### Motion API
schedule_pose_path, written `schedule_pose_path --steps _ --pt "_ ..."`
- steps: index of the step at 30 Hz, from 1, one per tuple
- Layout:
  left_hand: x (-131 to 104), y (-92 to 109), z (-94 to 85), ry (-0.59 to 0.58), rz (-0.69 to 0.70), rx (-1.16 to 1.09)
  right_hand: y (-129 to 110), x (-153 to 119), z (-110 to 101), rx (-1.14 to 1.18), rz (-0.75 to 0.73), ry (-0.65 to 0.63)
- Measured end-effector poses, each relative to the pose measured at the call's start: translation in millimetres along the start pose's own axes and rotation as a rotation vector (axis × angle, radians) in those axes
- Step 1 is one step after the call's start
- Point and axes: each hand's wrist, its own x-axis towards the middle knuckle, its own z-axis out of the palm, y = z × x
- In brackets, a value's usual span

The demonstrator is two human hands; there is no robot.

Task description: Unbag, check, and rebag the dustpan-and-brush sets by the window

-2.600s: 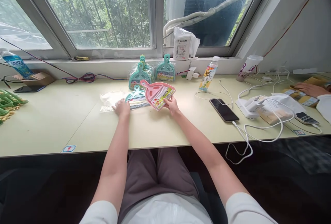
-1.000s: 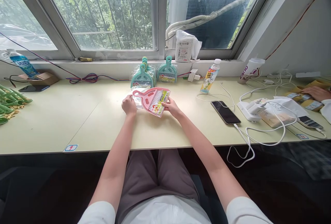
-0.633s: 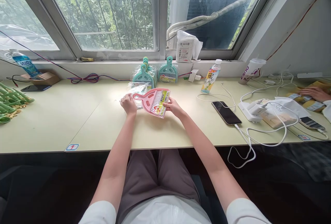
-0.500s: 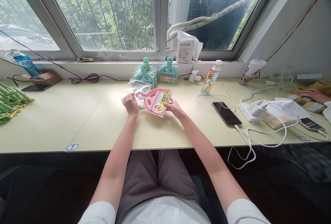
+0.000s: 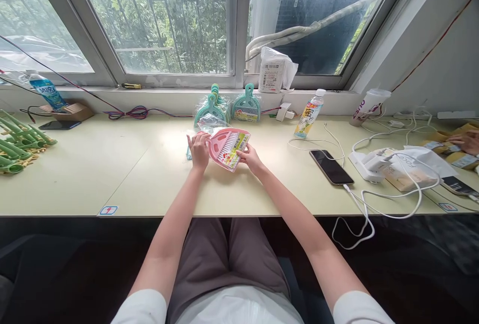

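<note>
- So since about half a second ago, our left hand (image 5: 199, 152) has shifted from beside the tip of the handle to right over it, and that tip, plain to see then, is now covered.
- What that means for us: the pink dustpan (image 5: 219, 146) looks to have a hand at each end, not just the right one. That's our read, anyway.
- Right grip: the right hand (image 5: 251, 159) is pinching the pan's lower right edge, by the yellow-green label (image 5: 238, 143), thumb on the front.
- Left grip: fingers bent around the handle end, but we can't tell if they're pinching it, the plastic or both.
- The pan is tilted toward us between the two hands, over the bench (image 5: 149, 179), with the white bristles (image 5: 226, 147) facing up. Can't tell if its bottom edge touches down.
- Crumpled clear plastic (image 5: 208, 123) sits just behind it, and there's a bit of blue peeking out left of the left hand, too small to name.
- Farther back: a stack of wrapped teal dustpans (image 5: 209, 109), plus one more teal dustpan (image 5: 246, 106) just beside it.
</note>
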Motion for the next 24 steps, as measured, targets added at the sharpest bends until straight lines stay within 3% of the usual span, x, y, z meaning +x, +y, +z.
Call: schedule_pose_path --steps 7,11,19,24 --pt "4 -13 -3.3 0.11 -0.11 0.007 -7 1 -6 0.037 -0.051 0.127" --pt "7 -15 -3.7 0.068 -0.151 -0.034 -9 0 -7 0.069 -0.04 0.17" --pt "8 -16 -3.0 -0.023 -0.121 -0.19 -5 0 -6 0.039 -0.029 0.075" --pt "8 -15 -0.2 -0.072 -0.054 -0.331 -1 3 -9 0.022 -0.03 0.092"
